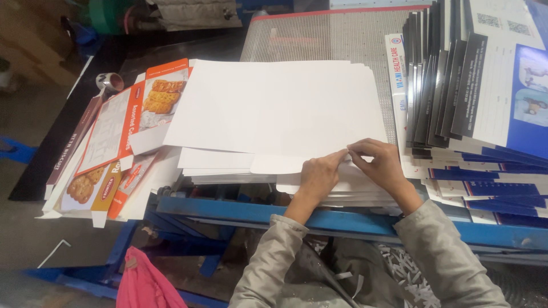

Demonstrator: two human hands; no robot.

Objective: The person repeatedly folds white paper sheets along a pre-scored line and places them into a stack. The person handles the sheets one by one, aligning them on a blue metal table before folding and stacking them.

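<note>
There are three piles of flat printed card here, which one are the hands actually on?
The middle pile, lying blank white side up. Both hands, left and right, pinch its near edge. The orange biscuit cartons lie left; the blue-and-black sheets lie right.

Packaging workshop, flat carton stacks [468, 85], mesh conveyor [325, 37]

A stack of sheets [274, 108] lies on the desk [342, 219], with both hands at its near edge. Flattened cartons [114, 142] lie to its left, and leaning printed boards [474, 85] stand to its right.
</note>
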